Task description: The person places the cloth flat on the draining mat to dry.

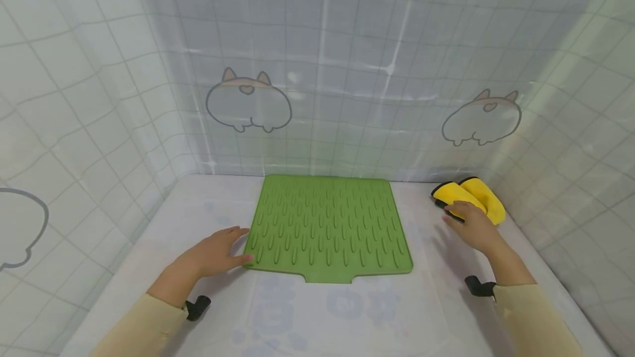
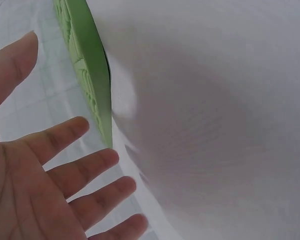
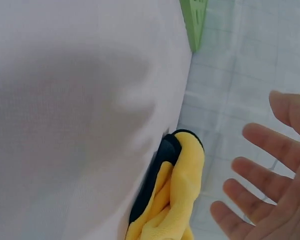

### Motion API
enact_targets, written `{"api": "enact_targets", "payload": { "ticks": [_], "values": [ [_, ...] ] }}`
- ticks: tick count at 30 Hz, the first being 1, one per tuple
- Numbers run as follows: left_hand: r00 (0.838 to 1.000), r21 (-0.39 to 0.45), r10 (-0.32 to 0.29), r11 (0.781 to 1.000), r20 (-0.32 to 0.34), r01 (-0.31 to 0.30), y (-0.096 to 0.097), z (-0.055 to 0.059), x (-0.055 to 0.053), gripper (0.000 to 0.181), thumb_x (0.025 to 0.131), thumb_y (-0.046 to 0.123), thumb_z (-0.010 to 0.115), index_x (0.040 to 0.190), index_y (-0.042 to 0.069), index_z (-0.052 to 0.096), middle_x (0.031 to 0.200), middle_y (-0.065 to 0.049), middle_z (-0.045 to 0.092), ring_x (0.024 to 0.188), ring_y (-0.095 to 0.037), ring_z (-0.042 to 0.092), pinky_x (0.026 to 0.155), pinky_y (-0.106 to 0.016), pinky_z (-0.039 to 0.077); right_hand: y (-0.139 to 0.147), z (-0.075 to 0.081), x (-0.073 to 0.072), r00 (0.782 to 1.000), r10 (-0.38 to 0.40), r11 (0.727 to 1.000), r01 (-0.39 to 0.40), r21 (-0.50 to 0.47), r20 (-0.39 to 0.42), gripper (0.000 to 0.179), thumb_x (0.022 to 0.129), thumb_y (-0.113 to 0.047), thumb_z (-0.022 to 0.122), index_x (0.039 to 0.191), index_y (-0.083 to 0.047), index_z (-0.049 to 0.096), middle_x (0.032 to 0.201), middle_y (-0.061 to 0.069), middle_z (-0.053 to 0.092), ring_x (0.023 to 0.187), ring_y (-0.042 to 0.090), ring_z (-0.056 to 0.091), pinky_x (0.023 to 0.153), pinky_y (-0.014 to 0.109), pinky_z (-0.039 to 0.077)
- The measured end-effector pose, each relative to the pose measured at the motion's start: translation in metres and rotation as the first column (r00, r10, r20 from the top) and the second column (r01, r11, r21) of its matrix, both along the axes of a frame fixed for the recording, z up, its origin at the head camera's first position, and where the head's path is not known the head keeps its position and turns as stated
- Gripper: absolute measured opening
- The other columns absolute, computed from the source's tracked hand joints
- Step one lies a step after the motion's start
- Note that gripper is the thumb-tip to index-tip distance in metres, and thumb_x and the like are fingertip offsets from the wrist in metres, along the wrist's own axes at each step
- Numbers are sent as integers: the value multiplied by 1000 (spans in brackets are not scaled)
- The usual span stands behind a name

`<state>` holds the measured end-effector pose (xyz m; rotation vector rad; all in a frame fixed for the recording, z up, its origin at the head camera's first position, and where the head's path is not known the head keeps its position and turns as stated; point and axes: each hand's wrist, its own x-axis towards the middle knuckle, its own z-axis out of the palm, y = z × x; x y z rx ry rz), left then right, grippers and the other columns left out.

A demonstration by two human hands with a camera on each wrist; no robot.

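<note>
A green ridged mat (image 1: pixel 327 225) with a short tab at its front edge lies flat in the middle of the table. My left hand (image 1: pixel 213 252) is at the mat's left front corner, thumb and fingers spread; in the left wrist view its fingers (image 2: pixel 84 170) are apart, with the mat's edge (image 2: pixel 97 75) beyond them. Over at the right, a folded yellow cloth (image 1: pixel 488 197) with black trim lies near the back corner. Above its front side hovers my right hand (image 1: pixel 471 225), and in the right wrist view its loosely extended fingers (image 3: pixel 262 185) hold nothing, beside the cloth (image 3: pixel 182 185).
The white table (image 1: pixel 317 318) has faint printed patterns. A grid-patterned curtain (image 1: pixel 317 70) with dog drawings rises behind it, with similar sheets along the left (image 1: pixel 74 98) and right (image 1: pixel 570 180). Black wrist mounts (image 1: pixel 198 308) stick out from the sleeves.
</note>
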<state>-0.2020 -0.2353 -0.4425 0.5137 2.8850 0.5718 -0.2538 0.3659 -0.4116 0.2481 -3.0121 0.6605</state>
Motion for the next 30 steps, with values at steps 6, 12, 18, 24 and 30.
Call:
{"api": "enact_targets", "payload": {
  "ticks": [6, 12, 18, 24, 30],
  "values": [
    [1000, 22, -4, 1000, 29, 3, 1, 1, -1, 80, 90, 51, 70, 144, -4, 48, 145, -32, 46, 135, -51, 41, 107, -64, 36, 4, -2, -6, 998, -50, 997, 48, -62, -29, 52, 104, -39, 54, 130, 5, 60, 145, 34, 41, 133, 54, 35, 105, 70, 33],
    [998, 31, 15, 999, 55, -17, 4, 0, -4, 81, 88, 47, 74, 145, -5, 46, 145, -29, 47, 135, -50, 41, 108, -63, 35, 13, -9, -13, 985, -108, 990, 93, -110, -137, 37, 103, -24, 57, 123, 7, 63, 141, 35, 45, 131, 55, 37, 101, 71, 35],
    [996, 4, 18, 1000, 85, -19, 7, 2, -1, 84, 86, 47, 77, 146, -3, 47, 149, -32, 41, 137, -51, 37, 108, -64, 34, 25, -13, -17, 967, -162, 978, 131, -162, -195, 36, 103, -21, 57, 122, 9, 62, 138, 36, 46, 129, 56, 37, 103, 71, 32],
    [995, -15, 28, 1000, 93, -26, 8, 4, 0, 84, 84, 44, 79, 147, -1, 46, 150, -33, 38, 138, -52, 36, 107, -65, 34, 39, -19, -20, 955, -205, 967, 164, -196, -213, 35, 103, -21, 56, 122, 9, 62, 140, 38, 43, 130, 58, 35, 104, 73, 29],
    [994, -44, 46, 998, 98, -42, 7, 2, -2, 82, 84, 41, 79, 148, 1, 46, 151, -30, 38, 138, -50, 36, 109, -63, 33, 54, -24, -25, 943, -282, 946, 244, -213, -176, 40, 105, -24, 53, 126, 10, 58, 144, 38, 34, 131, 60, 30, 105, 74, 27]
  ]
}}
